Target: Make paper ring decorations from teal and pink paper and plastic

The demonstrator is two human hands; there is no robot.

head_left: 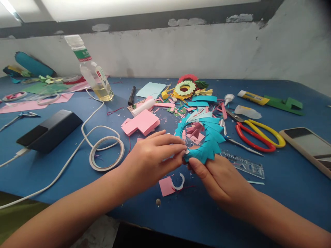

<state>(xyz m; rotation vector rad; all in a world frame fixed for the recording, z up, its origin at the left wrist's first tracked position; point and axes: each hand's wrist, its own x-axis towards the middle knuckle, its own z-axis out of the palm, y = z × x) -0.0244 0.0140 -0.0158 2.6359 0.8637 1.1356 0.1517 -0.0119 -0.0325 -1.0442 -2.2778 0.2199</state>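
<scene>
A blue folded-paper ring (210, 141) with pointed pleats is held up over the table between both hands. My right hand (219, 177) grips its lower edge, thumb in front and the other fingers mostly hidden behind. At the ring's lower left, my left hand (157, 151) pinches with its fingertips, where a small whitish bit shows; I cannot make out what it is. Pink folded papers (142, 122) lie beyond my left hand. Below the hands are a pink paper square (167, 186) and a curved white strip (179, 182).
Red-and-yellow scissors (256, 137), a clear stencil ruler (243, 165) and a phone (307, 144) lie right. A tape roll (93, 162), white cable (69, 155), dark power bank (51, 131) and bottle (97, 81) stand left. Paper scraps and a pale green ring (178, 89) lie behind.
</scene>
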